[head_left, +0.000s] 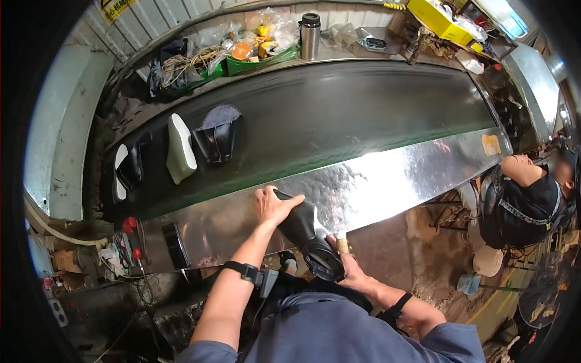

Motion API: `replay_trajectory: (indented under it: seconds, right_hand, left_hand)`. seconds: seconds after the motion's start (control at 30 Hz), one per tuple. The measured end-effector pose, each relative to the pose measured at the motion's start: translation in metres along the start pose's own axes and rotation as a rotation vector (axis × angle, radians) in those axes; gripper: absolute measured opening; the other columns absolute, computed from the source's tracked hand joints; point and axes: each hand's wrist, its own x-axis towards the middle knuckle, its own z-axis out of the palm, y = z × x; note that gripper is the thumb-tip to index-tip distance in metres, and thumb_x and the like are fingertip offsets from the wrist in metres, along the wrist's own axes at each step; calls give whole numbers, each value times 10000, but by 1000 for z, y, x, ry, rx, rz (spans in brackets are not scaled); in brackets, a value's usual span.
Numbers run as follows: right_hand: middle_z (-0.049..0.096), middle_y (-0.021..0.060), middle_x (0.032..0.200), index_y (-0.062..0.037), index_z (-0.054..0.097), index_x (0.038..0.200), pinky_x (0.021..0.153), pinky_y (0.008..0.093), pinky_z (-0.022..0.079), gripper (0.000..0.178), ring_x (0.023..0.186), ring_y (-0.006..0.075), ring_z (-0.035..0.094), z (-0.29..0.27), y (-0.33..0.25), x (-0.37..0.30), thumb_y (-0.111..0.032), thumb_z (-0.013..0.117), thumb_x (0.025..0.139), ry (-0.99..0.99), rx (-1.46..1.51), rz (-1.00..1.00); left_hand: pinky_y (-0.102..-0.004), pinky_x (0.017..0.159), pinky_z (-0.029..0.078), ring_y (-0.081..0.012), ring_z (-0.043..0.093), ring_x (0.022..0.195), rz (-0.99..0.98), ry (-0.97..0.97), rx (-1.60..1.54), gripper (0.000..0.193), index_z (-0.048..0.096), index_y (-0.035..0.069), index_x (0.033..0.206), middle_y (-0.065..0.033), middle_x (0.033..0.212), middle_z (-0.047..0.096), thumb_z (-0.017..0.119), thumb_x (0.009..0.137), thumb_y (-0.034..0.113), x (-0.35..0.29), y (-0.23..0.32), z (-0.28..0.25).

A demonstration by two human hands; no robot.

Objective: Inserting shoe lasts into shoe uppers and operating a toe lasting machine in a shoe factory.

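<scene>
A black shoe with a pale strip along its side is held over the edge of the metal ledge, its opening toward my body. My left hand grips the far end, fingers curled round one side and thumb stretched across. At the near end, my right hand clasps the shoe beside the opening; a yellowish wrap covers one of its digits. On the dark belt beyond lie a black shoe with a grey underside, a white wedge sole, and a black shoe piece against another white sole.
The shiny metal ledge runs along the belt. A phone-like black slab lies at its left. Behind the belt stand a steel flask and green trays of odds and ends. A person sits at the right near a fan.
</scene>
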Motion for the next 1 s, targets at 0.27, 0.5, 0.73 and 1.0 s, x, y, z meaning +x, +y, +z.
replay_trajectory:
  seconds: [0.27, 0.5, 0.73, 1.0]
  right_hand:
    - [286, 289, 1491, 39, 199, 1509, 1164, 437, 237, 954, 1415, 411, 283, -10, 49, 19, -274, 768, 810, -256, 75, 53]
    - [75, 305, 1576, 24, 99, 1532, 1202, 473, 120, 1071, 1480, 441, 78, -9, 74, 17, -249, 795, 765, -222, -105, -174]
    - [-47, 247, 1611, 10, -221, 1494, 1200, 397, 88, 1164, 1503, 315, 13, -47, -26, 57, -532, 625, 906, -535, 373, 95]
    - [628, 103, 1089, 69, 343, 1432, 855, 283, 461, 633, 984, 147, 564, 60, -120, 71, -225, 647, 962, -314, 222, 118]
  left_hand:
    - [-467, 872, 499, -391, 640, 954, 60, 75, -8, 594, 649, -10, 952, -219, 962, 672, 788, 647, 480, 3, -9, 3]
    - [-464, 737, 506, -355, 672, 814, -47, 167, -128, 412, 657, -12, 817, -206, 836, 694, 739, 661, 361, 8, -27, -1]
    - [-372, 606, 480, -183, 577, 595, -119, 216, -398, 368, 623, 8, 721, -94, 625, 611, 771, 671, 342, -47, -35, -71]
    - [-323, 631, 478, -109, 560, 654, -53, 627, -600, 311, 651, 19, 816, -62, 670, 625, 788, 743, 289, -179, -84, -165]
